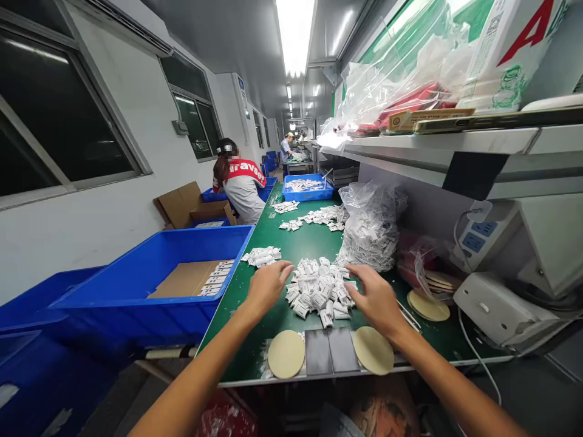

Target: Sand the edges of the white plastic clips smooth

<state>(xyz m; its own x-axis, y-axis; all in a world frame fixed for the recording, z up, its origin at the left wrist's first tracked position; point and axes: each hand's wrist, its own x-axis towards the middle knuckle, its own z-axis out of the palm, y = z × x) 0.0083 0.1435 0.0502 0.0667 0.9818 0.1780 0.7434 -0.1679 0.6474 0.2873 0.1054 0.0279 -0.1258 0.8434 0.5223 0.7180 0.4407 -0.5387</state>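
A heap of small white plastic parts [319,288] lies on the green tabletop in front of me. My left hand [268,284] is at the heap's left edge, its fingers stretched towards the parts and nothing visible in them. On the opposite side, my right hand [374,296] has thumb and forefinger apart beside the heap and holds nothing. Nearest me, along the table edge, are two grey abrasive-looking rectangular pads [331,351]. A round yellowish disc [286,354] flanks them on the left, and another yellowish disc [373,350] on the right.
A smaller pile of white parts [262,256] sits left, near a large blue bin [150,315] holding cardboard. At right stand a clear bag of parts [371,233], a white device [501,309] with cables, and an overhanging shelf [423,149]. A co-worker [241,188] bends beyond the bin.
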